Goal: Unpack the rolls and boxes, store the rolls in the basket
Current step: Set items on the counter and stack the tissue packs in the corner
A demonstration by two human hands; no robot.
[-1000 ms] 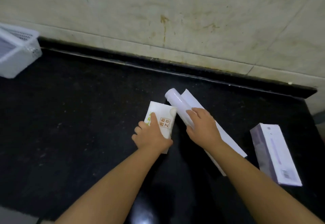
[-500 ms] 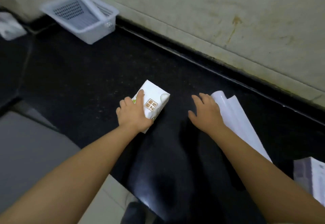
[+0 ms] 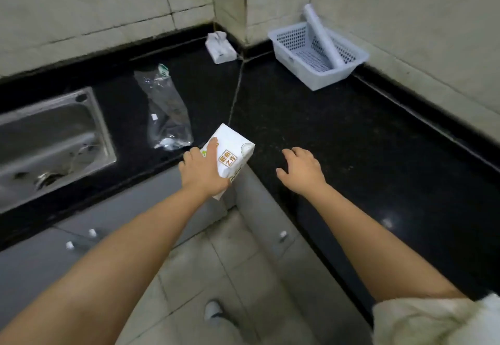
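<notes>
Over the inner corner of the black counter (image 3: 338, 133), left hand (image 3: 201, 173) grips a white box (image 3: 231, 159), fingers curled round its near end. Right hand (image 3: 301, 171) just right of the box, apart from it, fingers loosely spread, holding nothing. Basket (image 3: 322, 74) well beyond the grip at the far right wall, one roll (image 3: 323, 35) leaning in it. Clear plastic wrapper (image 3: 166, 109) just past the grip to the left, sink (image 3: 51, 139) further left.

white box (image 3: 231, 155), black speckled counter (image 3: 338, 133)
</notes>
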